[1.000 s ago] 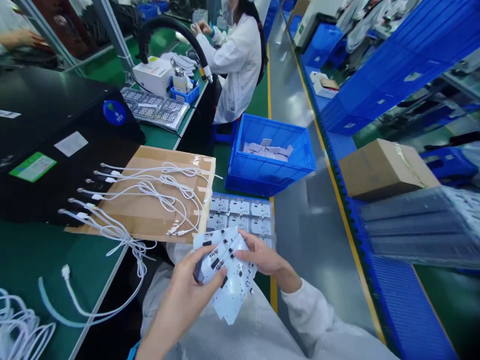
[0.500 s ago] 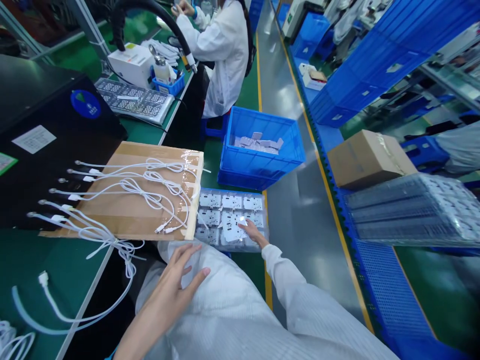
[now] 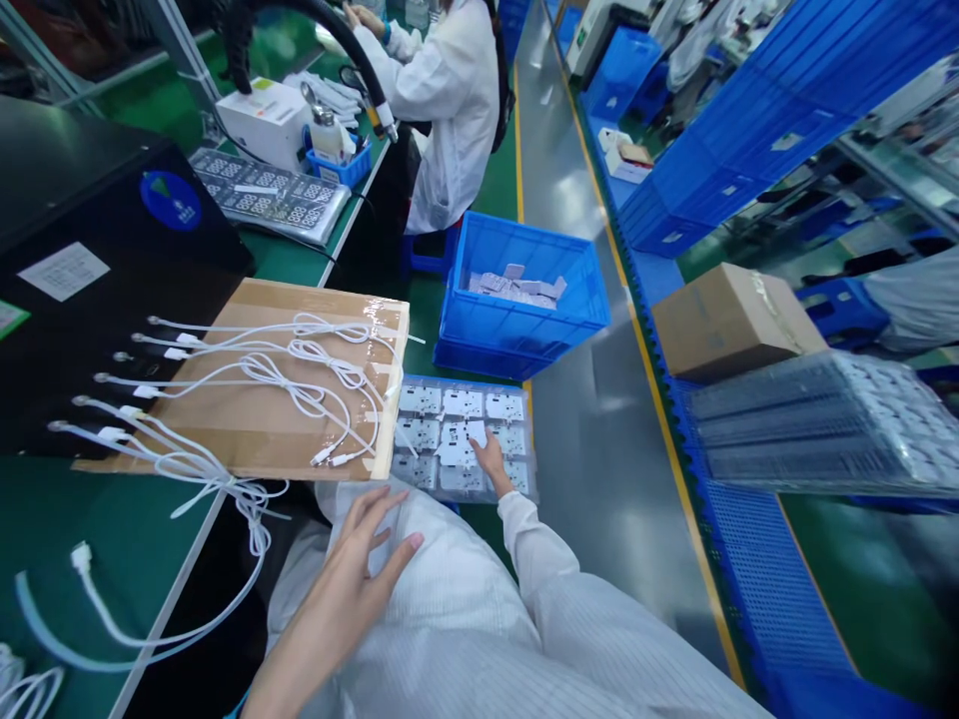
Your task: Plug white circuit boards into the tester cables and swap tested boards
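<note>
My right hand (image 3: 492, 461) reaches down to a clear compartment tray (image 3: 530, 461) and pinches the right edge of a white circuit board (image 3: 457, 446). The board lies over the middle pocket, roughly square with it. Similar white boards (image 3: 504, 405) sit in the surrounding pockets. My left hand (image 3: 360, 569) hovers over my lap with its fingers apart, holding nothing. Left of it, several bundled white cables (image 3: 300, 359) rest on a taped cardboard sheet (image 3: 217, 429), their far ends by a black machine (image 3: 82, 240).
A blue bin (image 3: 524, 255) with small white parts stands beyond the tray. A co-worker in a white coat (image 3: 450, 90) sits farther up the bench. A carton (image 3: 730, 320) and wrapped stacked trays (image 3: 794, 424) stand at right. A loose cable (image 3: 112, 629) hangs over the bench edge.
My right hand has moved slightly left with the white circuit board, which has turned from tilted to nearly square over the middle pocket. My left hand has barely moved.
</note>
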A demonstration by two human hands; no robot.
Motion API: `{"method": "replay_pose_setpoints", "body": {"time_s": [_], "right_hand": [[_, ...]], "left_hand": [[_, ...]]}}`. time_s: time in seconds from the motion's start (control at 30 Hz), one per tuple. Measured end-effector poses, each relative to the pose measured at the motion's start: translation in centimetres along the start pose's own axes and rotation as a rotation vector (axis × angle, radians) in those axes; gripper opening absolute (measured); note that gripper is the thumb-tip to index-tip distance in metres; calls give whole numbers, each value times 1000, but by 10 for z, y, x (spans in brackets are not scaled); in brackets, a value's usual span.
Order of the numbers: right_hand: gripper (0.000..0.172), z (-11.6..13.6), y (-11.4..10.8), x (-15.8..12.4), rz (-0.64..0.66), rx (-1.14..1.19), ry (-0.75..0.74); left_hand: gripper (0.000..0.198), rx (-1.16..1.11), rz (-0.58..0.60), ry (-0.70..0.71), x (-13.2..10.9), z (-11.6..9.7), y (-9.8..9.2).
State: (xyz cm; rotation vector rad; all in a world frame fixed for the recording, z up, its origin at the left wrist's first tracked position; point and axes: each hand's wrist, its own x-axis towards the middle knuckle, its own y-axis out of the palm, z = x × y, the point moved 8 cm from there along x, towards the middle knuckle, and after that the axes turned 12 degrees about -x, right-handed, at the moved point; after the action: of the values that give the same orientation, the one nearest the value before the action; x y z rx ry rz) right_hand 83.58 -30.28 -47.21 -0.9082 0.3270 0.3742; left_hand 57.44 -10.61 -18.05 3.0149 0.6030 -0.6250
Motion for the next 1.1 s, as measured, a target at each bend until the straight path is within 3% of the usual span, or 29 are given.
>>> {"method": "replay_pose_setpoints", "body": {"time_s": [0.23,0.4,0.5,0.63,0.77,0.9,1.1], "right_hand": [[75,-28,8,-4,-105,100,15],[70,-38,7,1,-163,207,-9],[69,-61,-16,8,-223,268,22],[72,-109,-65,20,-318,315,117],[48,-140,-89,29,-348,323,179],[37,-144,-79,31,-366,287,187],[45,-142,-63,20,-475,226,208]], "left_hand": [[52,-19,-26,-10,-1,-4,-3],[48,-27,-37,33,1,1,-2],[48,-27,-46,34,0,1,-4],[50,-35,-47,11,-1,-4,-5],[50,-40,-45,4,1,-4,0],[48,-34,-30,13,2,1,6],[49,-27,-48,17,1,-2,4]]}}
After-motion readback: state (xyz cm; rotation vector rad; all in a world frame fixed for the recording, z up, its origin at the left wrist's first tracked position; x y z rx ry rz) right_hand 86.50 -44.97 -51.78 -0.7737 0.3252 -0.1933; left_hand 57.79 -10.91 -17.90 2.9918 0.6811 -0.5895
